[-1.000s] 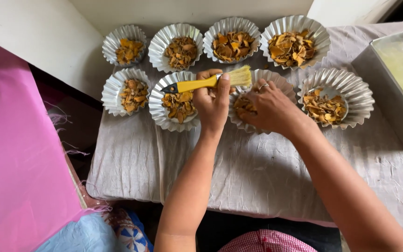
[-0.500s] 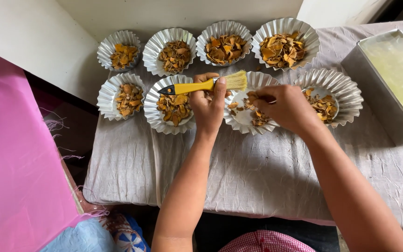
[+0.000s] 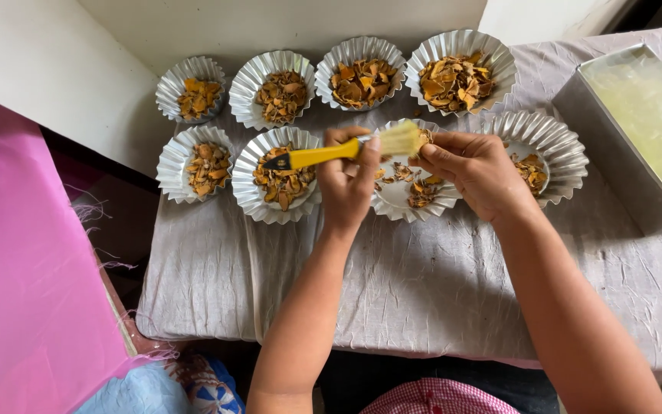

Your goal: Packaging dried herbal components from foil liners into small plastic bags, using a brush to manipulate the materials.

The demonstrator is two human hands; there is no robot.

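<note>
Since a moment ago, both hands rise slightly above the half-filled fluted foil cup [image 3: 415,192]. Left hand [image 3: 349,180] closes its grip on a yellow-handled brush [image 3: 331,153]; right hand [image 3: 478,172] pinches an orange chip [image 3: 424,138] against the bristles, over the grey-clothed desk [image 3: 423,284].

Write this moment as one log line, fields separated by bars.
left hand: holds yellow brush | right hand: pinches orange piece at bristles | below: fluted foil cup, few flakes
</note>
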